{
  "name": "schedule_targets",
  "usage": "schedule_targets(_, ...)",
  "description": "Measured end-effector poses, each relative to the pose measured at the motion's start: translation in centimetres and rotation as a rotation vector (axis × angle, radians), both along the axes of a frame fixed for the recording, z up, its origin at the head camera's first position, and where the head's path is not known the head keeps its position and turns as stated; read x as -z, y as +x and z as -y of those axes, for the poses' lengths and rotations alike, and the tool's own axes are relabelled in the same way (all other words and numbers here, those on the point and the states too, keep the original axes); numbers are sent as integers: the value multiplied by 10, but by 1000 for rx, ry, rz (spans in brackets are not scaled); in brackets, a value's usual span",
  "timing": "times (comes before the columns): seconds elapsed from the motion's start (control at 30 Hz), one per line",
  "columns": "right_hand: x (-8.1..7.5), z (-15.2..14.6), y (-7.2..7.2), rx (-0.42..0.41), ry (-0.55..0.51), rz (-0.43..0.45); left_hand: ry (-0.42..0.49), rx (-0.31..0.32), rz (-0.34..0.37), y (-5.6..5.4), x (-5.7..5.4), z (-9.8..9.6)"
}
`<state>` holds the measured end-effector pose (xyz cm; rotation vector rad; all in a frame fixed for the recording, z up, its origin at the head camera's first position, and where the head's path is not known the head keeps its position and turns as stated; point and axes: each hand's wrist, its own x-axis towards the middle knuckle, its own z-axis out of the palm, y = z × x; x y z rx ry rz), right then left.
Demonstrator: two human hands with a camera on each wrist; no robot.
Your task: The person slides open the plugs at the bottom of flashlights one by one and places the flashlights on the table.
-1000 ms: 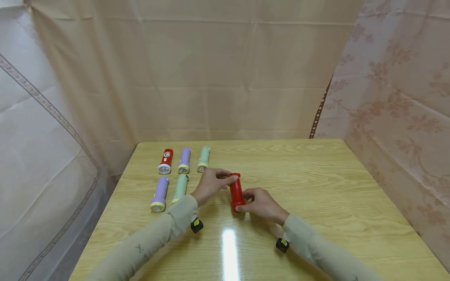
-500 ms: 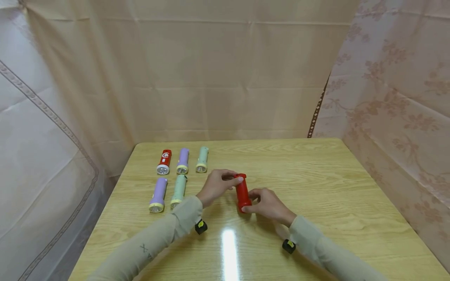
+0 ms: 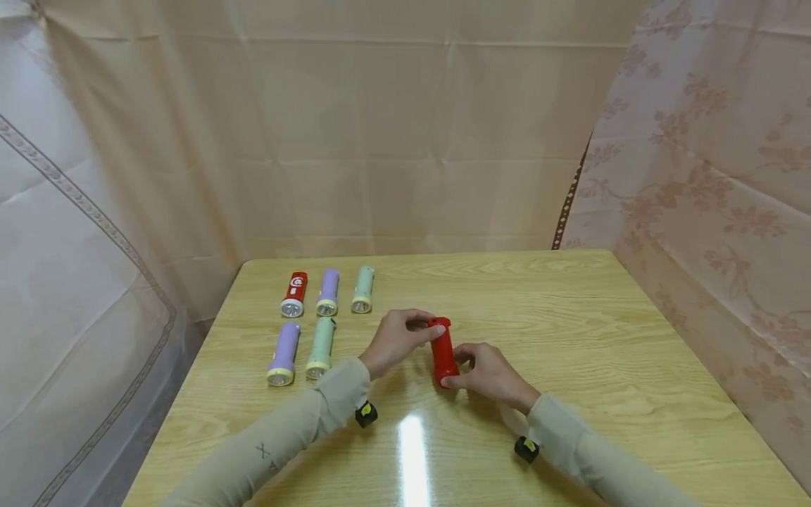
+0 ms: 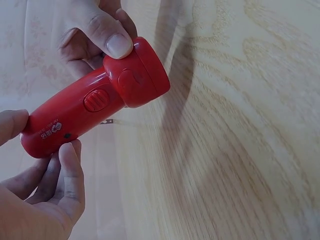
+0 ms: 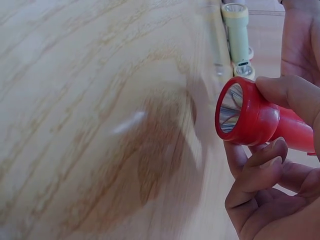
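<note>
Both hands hold a plain red flashlight (image 3: 443,358) at the middle of the table. My left hand (image 3: 395,342) pinches its tail end between thumb and fingers, while my right hand (image 3: 489,373) grips the wider head end. In the left wrist view the red body (image 4: 75,116) shows a ribbed slide switch (image 4: 96,100) and small white print near the tail. The right wrist view shows the clear lens with its silvery reflector (image 5: 231,108), facing toward the near side. A shadow of the hands and flashlight falls on the wood below.
Left of the hands, several flashlights lie in two rows: a red-and-white one (image 3: 294,294), a purple one (image 3: 327,291) and a green one (image 3: 362,289) behind, another purple (image 3: 283,353) and green (image 3: 321,348) in front. Curtains (image 3: 405,141) hang around the wooden table (image 3: 602,338).
Both hands have carried the red flashlight a little to the right, keeping their grip on its two ends. The other flashlights lie as before; the head view has shifted slightly.
</note>
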<state>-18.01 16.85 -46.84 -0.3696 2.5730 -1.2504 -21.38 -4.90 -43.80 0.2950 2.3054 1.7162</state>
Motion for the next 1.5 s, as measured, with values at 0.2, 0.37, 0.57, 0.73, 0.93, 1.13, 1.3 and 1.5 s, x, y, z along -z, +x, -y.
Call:
schedule_targets(0.2,2,-3,1,-1,-4,-4,0,5,-27,2,0,-4)
schedule_targets(0.37,3,-5,1,2,-3,-4,-20,15,-45,3,0,-7)
schedule_targets(0.57,4,-7,1,18,3,11,-36,23,-71,4,1,-10)
schedule_targets(0.73,5,-8,2,26,6,14,-41,35,-110,4,2,-12)
schedule_targets(0.93,6,-6,-1,26,22,-5,-65,44,-145,4,2,-14)
schedule_targets(1.13,7,-5,-1,29,36,-23,-71,60,-142,4,2,-15)
schedule_targets(1.3,7,-6,-1,28,30,-14,-71,78,-139,6,3,-15)
schedule_targets(1.5,8,-9,1,8,25,-12,-64,121,-157,10,2,-16)
